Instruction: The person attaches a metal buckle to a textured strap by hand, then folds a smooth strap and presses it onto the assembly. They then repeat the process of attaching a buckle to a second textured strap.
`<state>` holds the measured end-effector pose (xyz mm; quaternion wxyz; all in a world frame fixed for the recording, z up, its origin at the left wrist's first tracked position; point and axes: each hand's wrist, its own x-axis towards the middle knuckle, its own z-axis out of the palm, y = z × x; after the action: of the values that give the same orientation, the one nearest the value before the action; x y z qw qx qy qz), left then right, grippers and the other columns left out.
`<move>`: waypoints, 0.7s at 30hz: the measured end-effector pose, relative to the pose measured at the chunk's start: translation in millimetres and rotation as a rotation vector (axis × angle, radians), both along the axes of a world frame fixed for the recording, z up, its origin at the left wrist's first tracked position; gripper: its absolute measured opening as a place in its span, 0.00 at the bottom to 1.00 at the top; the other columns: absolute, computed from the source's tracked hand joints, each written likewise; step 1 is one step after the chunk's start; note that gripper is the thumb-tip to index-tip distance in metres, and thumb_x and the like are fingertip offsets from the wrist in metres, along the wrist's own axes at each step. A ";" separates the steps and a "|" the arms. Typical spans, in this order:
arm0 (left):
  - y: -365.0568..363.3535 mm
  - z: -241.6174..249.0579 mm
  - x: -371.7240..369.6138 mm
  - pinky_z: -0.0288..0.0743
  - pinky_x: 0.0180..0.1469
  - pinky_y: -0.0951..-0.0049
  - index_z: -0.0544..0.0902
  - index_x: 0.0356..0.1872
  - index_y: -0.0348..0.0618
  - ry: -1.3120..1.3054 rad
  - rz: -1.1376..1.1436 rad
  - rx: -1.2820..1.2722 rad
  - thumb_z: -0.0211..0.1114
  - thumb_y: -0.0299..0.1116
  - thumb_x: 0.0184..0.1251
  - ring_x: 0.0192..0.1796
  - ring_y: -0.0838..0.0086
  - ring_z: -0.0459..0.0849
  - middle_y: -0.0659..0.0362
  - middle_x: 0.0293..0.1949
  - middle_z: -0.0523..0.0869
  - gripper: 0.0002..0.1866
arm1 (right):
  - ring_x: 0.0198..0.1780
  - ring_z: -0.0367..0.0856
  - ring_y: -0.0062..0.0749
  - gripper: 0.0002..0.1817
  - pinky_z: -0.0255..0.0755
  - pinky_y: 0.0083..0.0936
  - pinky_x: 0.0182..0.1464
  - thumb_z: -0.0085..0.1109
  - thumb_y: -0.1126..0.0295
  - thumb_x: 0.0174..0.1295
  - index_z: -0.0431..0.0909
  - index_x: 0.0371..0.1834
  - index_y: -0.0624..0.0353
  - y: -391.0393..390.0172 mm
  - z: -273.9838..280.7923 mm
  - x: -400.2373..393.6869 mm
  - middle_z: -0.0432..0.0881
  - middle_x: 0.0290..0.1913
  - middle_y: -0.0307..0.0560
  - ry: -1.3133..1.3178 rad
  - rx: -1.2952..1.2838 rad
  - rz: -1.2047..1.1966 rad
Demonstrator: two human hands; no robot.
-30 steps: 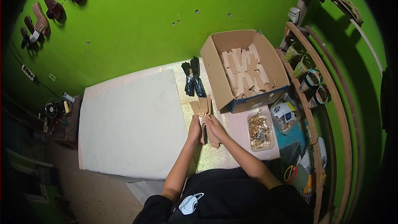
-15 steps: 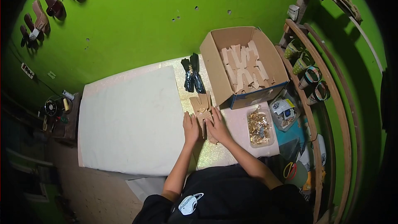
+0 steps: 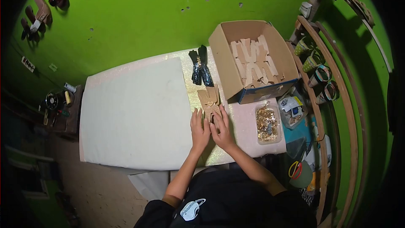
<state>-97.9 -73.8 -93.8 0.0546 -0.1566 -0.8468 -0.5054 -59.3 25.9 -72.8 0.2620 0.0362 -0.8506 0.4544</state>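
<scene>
A stack of tan sandal uppers (image 3: 208,97) with cut strap ends and a small ornament in the middle lies on the shiny cloth in front of me. My left hand (image 3: 200,127) rests along its lower left side, fingers stretched out. On the opposite side, my right hand (image 3: 222,131) lies with fingers extended and spread over the lower right part. Both hands touch the stack's near end and partly hide it. Just beyond lies a bundle of glossy black uppers (image 3: 205,74) with a gold ornament across its middle.
At the back right, a cardboard box (image 3: 230,63) holds several tan uppers. A clear tub (image 3: 268,141) of gold ornaments stands right of my hands, beside another plastic container (image 3: 291,122). White sheeting (image 3: 135,118) covers the left side. Wooden racks (image 3: 327,59) hold footwear at right.
Both hands have slid to the near end of the tan uppers and come closer together. More of the stack's far part shows. The whole view has shifted slightly.
</scene>
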 end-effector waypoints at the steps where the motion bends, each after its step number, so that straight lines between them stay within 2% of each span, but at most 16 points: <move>1: 4.1 4.6 0.0 0.48 0.63 0.60 0.63 0.56 0.31 0.001 -0.015 -0.002 0.45 0.34 0.64 0.62 0.50 0.56 0.40 0.60 0.59 0.22 | 0.64 0.51 0.54 0.23 0.49 0.39 0.62 0.47 0.72 0.57 0.61 0.56 0.67 2.3 1.4 1.5 0.51 0.63 0.64 0.001 -0.002 -0.015; 3: 15.9 11.9 -2.6 0.49 0.63 0.59 0.66 0.55 0.34 0.059 -0.086 0.034 0.47 0.33 0.62 0.62 0.49 0.56 0.42 0.60 0.60 0.21 | 0.64 0.53 0.53 0.22 0.51 0.36 0.62 0.47 0.73 0.57 0.62 0.56 0.65 10.5 5.4 4.0 0.51 0.63 0.63 0.015 -0.057 -0.052; 4: 23.0 14.9 -5.2 0.49 0.62 0.58 0.67 0.54 0.36 0.079 -0.116 0.059 0.48 0.33 0.62 0.62 0.48 0.56 0.43 0.60 0.60 0.20 | 0.64 0.53 0.52 0.21 0.54 0.35 0.60 0.46 0.73 0.57 0.63 0.55 0.65 16.9 7.5 5.0 0.51 0.63 0.62 0.054 0.008 -0.111; 8: 53.7 31.3 -13.0 0.49 0.62 0.56 0.69 0.53 0.37 0.202 -0.188 -0.023 0.49 0.33 0.61 0.62 0.48 0.56 0.45 0.59 0.61 0.19 | 0.63 0.55 0.51 0.20 0.56 0.34 0.60 0.47 0.75 0.57 0.63 0.55 0.65 52.0 22.6 8.2 0.53 0.62 0.62 0.110 0.030 -0.247; 12: 87.1 55.3 -21.2 0.48 0.62 0.56 0.71 0.52 0.39 0.285 -0.306 0.026 0.52 0.32 0.59 0.62 0.49 0.56 0.46 0.59 0.62 0.18 | 0.62 0.56 0.50 0.20 0.54 0.36 0.60 0.47 0.76 0.56 0.63 0.54 0.66 94.1 40.2 8.6 0.54 0.61 0.60 0.180 0.047 -0.343; 15: 113.7 64.3 -29.7 0.48 0.61 0.55 0.72 0.50 0.40 0.363 -0.348 -0.037 0.52 0.32 0.59 0.62 0.50 0.56 0.47 0.59 0.62 0.18 | 0.56 0.64 0.47 0.16 0.58 0.34 0.56 0.48 0.76 0.55 0.68 0.49 0.64 119.2 52.8 3.8 0.63 0.55 0.56 0.214 0.076 -0.403; 16: 123.2 67.9 -32.9 0.48 0.61 0.54 0.73 0.49 0.41 0.392 -0.355 -0.013 0.53 0.33 0.59 0.62 0.50 0.56 0.47 0.59 0.63 0.17 | 0.56 0.64 0.47 0.16 0.58 0.34 0.56 0.48 0.76 0.55 0.68 0.49 0.64 126.9 56.5 1.7 0.63 0.55 0.56 0.222 0.078 -0.414; 18: 142.1 71.9 -40.7 0.47 0.61 0.51 0.74 0.49 0.41 0.412 -0.372 -0.013 0.53 0.34 0.58 0.63 0.50 0.56 0.48 0.59 0.63 0.17 | 0.49 0.69 0.44 0.13 0.63 0.32 0.51 0.50 0.77 0.52 0.72 0.43 0.62 141.2 63.8 -1.9 0.70 0.47 0.52 0.200 0.221 -0.461; 19: 151.9 72.8 -45.5 0.47 0.61 0.50 0.74 0.49 0.42 0.434 -0.371 -0.022 0.54 0.34 0.57 0.63 0.50 0.56 0.48 0.59 0.63 0.17 | 0.49 0.69 0.44 0.13 0.63 0.32 0.51 0.50 0.77 0.52 0.72 0.43 0.62 148.0 66.2 -5.6 0.70 0.47 0.52 0.205 0.225 -0.473; 21: 172.2 75.1 -57.1 0.47 0.61 0.50 0.73 0.49 0.42 0.457 -0.364 -0.052 0.53 0.35 0.57 0.63 0.51 0.55 0.48 0.59 0.63 0.18 | 0.44 0.70 0.42 0.11 0.64 0.30 0.47 0.51 0.77 0.51 0.74 0.39 0.61 163.7 71.1 -17.4 0.74 0.39 0.48 0.209 0.203 -0.542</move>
<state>-155.0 98.4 -18.7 0.1480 -0.4171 -0.7833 -0.4365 -76.7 189.7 -1.7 0.4548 -0.1192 -0.8388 0.2745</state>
